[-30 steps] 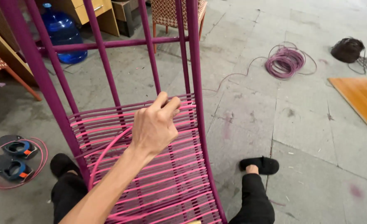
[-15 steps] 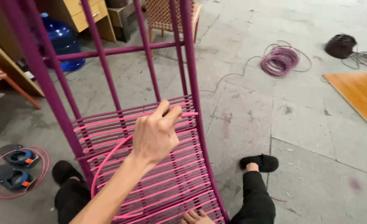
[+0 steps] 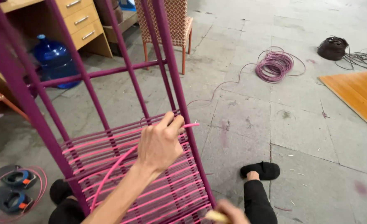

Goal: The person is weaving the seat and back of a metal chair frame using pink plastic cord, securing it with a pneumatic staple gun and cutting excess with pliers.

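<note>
The left hand pinches the end of a pink plastic cord between thumb and fingers, which are closed on it. The cord's tip sticks out to the right, beside the upright bar of the magenta chair frame. The hand is over the woven part of the frame, where pink cords run across.

At the bottom edge only a small part of the right hand shows. It touches the frame's lower corner, but I cannot tell how its fingers are set.

A blue water jug stands on the floor under the wooden drawer cabinet; whether it contains water cannot be seen. A purple cord coil lies far away.
</note>
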